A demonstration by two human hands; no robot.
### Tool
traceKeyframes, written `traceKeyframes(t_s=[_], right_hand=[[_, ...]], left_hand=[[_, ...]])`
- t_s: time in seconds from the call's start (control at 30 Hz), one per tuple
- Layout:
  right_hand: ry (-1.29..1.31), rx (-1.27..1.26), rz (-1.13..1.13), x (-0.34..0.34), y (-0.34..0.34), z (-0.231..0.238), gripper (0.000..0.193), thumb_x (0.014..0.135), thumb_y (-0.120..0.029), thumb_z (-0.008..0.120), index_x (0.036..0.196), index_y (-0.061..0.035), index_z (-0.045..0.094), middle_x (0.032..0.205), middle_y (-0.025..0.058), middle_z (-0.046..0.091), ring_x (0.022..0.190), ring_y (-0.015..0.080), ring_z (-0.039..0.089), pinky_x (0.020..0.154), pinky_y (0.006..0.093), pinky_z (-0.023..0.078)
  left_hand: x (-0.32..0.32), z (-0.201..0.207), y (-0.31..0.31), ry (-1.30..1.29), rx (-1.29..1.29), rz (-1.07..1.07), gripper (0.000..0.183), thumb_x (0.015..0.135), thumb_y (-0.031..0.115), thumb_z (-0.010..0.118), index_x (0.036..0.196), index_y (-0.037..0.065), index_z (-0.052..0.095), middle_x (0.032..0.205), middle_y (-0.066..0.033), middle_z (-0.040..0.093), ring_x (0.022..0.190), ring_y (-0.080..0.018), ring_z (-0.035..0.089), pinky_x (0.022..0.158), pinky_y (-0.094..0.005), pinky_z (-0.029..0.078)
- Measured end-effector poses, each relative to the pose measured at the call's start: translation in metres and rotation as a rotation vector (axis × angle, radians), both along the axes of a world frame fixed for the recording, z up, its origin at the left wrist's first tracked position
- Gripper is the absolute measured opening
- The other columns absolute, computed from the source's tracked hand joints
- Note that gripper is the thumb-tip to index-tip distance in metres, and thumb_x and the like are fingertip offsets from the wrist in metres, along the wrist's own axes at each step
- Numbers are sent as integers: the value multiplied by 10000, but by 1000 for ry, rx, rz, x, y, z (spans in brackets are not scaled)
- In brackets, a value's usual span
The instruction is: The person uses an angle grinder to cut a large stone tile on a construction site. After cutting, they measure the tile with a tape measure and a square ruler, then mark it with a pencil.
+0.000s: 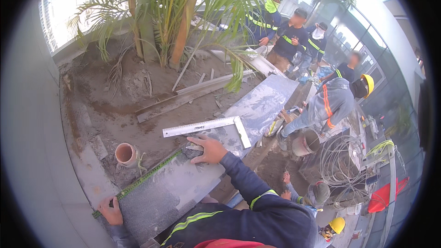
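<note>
A long grey stone slab [156, 211] with dusty, wet-looking patches runs from the lower left toward the upper right. Along its far edge lies the green blade of a tape measure [149, 173]. My left hand [110, 211] is closed on the blade's end at the slab's left corner. My right hand [210, 150] rests over the slab, thumb and fingers around a dark, dusty piece where the blade ends, apparently the tape's case, partly hidden. Just beyond that hand, a white metal carpenter's square [202, 126] lies flat across the slab.
Behind the slab is a soil bed [110, 92] with palm stems [147, 32], a clay pipe [126, 153] and a metal channel [183, 97]. Several co-workers stand or crouch to the right, one in a yellow helmet [367, 85], near a bucket [305, 142] and coiled cable [340, 160].
</note>
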State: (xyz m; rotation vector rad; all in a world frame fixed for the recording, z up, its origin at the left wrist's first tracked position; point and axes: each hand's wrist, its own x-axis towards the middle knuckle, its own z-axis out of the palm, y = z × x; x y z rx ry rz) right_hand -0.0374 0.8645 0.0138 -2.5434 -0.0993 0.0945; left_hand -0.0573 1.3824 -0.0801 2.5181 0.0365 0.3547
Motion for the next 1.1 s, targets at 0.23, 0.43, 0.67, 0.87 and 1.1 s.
traceKeyframes(t_s=[0.23, 0.43, 0.67, 0.87, 1.1], right_hand=[[-64, -15, -18, -3, 9, -6, 996, 714, -579, 870, 1579, -278, 478, 1517, 255, 510, 1317, 452, 569, 1083, 479, 490], [-38, -61, -11, -6, 6, -6, 1010, 732, -613, 853, 1597, -282, 448, 1514, 264, 509, 1316, 472, 562, 1082, 488, 486], [-26, -28, -13, -6, 7, -4, 983, 748, -584, 850, 1596, -292, 447, 1518, 270, 502, 1302, 467, 575, 1078, 498, 490], [-88, -61, -6, -6, 7, -1, 962, 750, -595, 850, 1583, -302, 468, 1492, 261, 533, 1249, 470, 610, 1040, 496, 517], [-39, -39, -25, -8, 8, 3, 938, 760, -536, 854, 1577, -270, 479, 1507, 231, 522, 1243, 446, 616, 1038, 485, 511]], left_hand=[[-2, -3, 5, 38, -28, -1, 138, 895, 163, 740, 993, 65, 744, 1041, -92, 735, 1062, -298, 624, 1056, -445, 365], [-2, 6, 3, 19, -20, -23, 153, 900, 174, 744, 998, 57, 745, 1025, -100, 736, 1049, -307, 625, 1042, -435, 376], [-1, 2, 6, 7, 16, -28, 198, 911, 210, 731, 1016, 44, 753, 1038, -127, 736, 1025, -327, 631, 996, -448, 412], [-3, -5, 4, -13, 4, 8, 177, 907, 194, 741, 1017, 55, 752, 1033, -116, 734, 1058, -321, 615, 1040, -444, 383], [-5, 4, -4, 35, 6, 47, 151, 905, 177, 741, 1000, 60, 746, 1029, -108, 732, 1062, -319, 612, 1050, -440, 374]])
